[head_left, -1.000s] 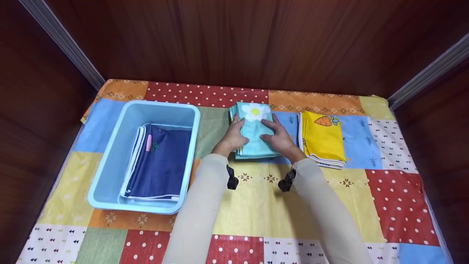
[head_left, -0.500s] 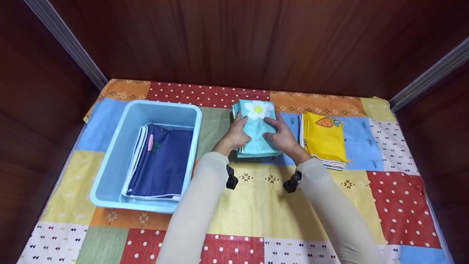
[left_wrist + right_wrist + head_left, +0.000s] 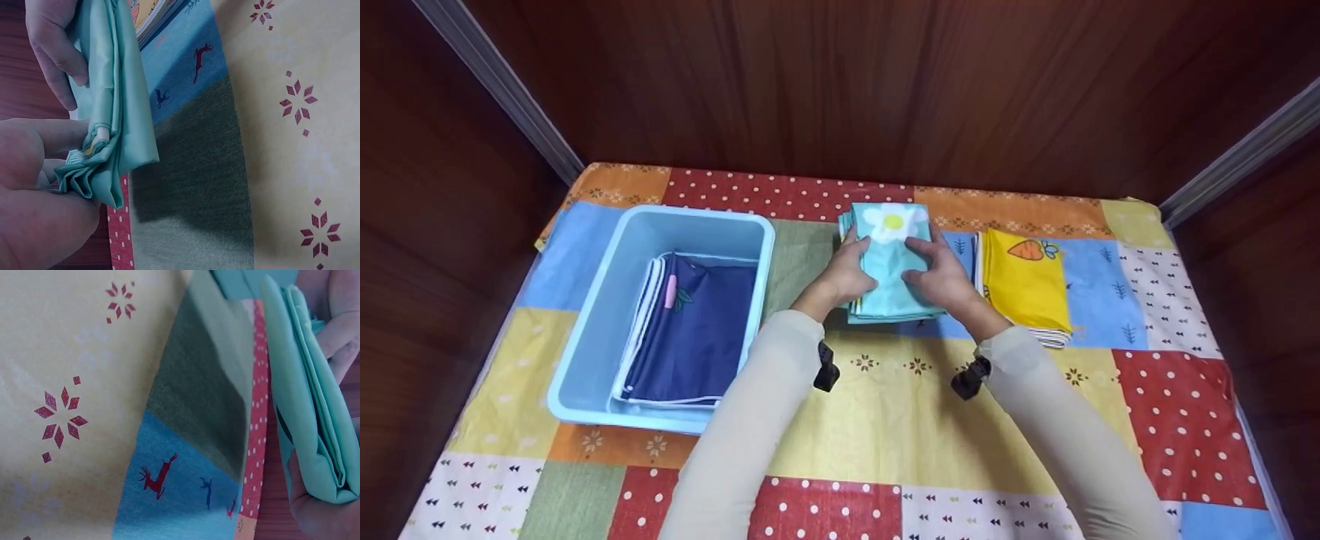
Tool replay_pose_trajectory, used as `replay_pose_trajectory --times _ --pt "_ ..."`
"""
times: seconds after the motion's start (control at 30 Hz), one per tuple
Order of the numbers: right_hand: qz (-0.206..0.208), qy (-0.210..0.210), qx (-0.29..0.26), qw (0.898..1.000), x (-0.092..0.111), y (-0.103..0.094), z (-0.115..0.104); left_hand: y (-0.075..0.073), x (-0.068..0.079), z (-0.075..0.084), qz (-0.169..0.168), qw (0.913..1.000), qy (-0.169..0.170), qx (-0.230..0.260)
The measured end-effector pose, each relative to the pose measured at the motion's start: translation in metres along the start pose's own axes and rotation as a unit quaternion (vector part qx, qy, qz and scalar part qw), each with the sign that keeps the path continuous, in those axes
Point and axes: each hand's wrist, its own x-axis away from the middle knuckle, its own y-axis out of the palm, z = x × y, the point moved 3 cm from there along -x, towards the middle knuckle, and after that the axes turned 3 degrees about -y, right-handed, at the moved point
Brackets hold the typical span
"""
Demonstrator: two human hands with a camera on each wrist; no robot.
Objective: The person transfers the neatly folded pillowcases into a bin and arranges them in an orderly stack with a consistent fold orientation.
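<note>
A folded turquoise cloth (image 3: 894,281) with a white daisy on top is held between my two hands. My left hand (image 3: 844,277) grips its left edge, thumb on top and fingers around the side. On the opposite edge my right hand (image 3: 943,279) grips it the same way. In the left wrist view the stacked layers of the cloth (image 3: 107,95) are pinched by the left hand (image 3: 39,163). The right wrist view has the folded edge of the cloth (image 3: 312,399) in the right hand (image 3: 326,517), raised over the tablecloth with a shadow below.
At left stands a light blue plastic bin (image 3: 585,330) with a folded navy cloth (image 3: 701,337) inside. A folded yellow cloth (image 3: 1024,281) with a carrot print lies to the right. The patchwork tablecloth (image 3: 877,435) ends against dark wooden panels (image 3: 825,90).
The turquoise cloth and both hands have shifted slightly to the right and up in the head view. My right wrist has swung outward. The bin and yellow cloth stay put.
</note>
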Motion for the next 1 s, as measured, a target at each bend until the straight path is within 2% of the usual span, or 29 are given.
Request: replay_pose_trajectory --times 0.3,0.53,1.0 --pt "0.0 -0.002 -0.003 1.0 0.008 -0.004 -0.005 -0.003 0.007 0.006 -0.016 0.9999 0.002 0.0" --pt "0.001 0.023 -0.006 1.0 0.017 -0.008 -0.011 -0.004 0.014 0.013 -0.024 0.9996 0.011 -0.007" --pt "0.016 0.01 -0.012 1.0 0.039 -0.01 -0.024 -0.008 0.035 0.016 -0.028 0.9991 0.025 -0.021"
